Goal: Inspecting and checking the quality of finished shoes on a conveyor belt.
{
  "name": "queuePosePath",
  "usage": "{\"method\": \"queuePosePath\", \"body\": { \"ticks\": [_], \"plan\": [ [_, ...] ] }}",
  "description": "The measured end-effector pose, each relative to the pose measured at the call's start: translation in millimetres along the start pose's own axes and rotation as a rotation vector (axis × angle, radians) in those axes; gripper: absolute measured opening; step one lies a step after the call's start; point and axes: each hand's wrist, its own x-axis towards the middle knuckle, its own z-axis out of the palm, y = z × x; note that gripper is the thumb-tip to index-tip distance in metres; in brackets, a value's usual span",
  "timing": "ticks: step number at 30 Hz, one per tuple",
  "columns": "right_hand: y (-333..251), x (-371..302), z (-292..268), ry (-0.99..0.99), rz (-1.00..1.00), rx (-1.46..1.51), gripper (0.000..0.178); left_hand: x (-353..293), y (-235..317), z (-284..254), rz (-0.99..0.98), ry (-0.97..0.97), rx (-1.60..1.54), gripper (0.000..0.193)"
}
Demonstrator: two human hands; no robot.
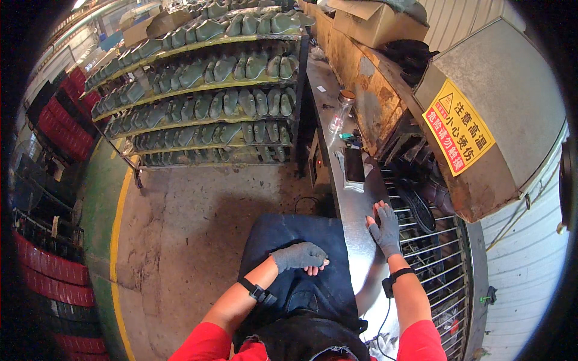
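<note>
My left hand (pixel 300 256), in a grey fingerless glove, rests on my dark-trousered lap with its fingers curled in. Nothing shows in it. My right hand (pixel 385 230), gloved the same way, lies at the edge of the metal worktop (pixel 355 210), beside a barred rack. Its fingers point forward, apart, with nothing between them. Closest to that hand is a black-soled shoe (pixel 416 206) lying on the metal bars (pixel 430 262). A dark phone-like slab (pixel 354 165) lies on a pale cloth farther up the worktop.
Beyond the slab stands a clear bottle (pixel 342 112) with a brown lid. A grey metal housing (pixel 500 90) with a yellow warning sign overhangs the right side. Ahead, a tiered rack (pixel 211 90) holds many green shoe lasts. Red crates (pixel 54 265) are stacked at the left.
</note>
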Motion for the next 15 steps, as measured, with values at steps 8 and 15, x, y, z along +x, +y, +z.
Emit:
{"method": "queuePosePath", "body": {
  "ticks": [8, 15],
  "plan": [
    [-1.2, 1.1, 0.0, -0.033, 0.022, -0.022, 0.058, 1.5, -1.4, -0.9, -0.003, -0.019, -0.002, 0.044],
    [-2.9, 2.2, 0.5, -0.030, 0.023, -0.004, 0.059, -0.8, -0.5, -0.8, -0.002, -0.007, -0.012, 0.042]
  ]
}}
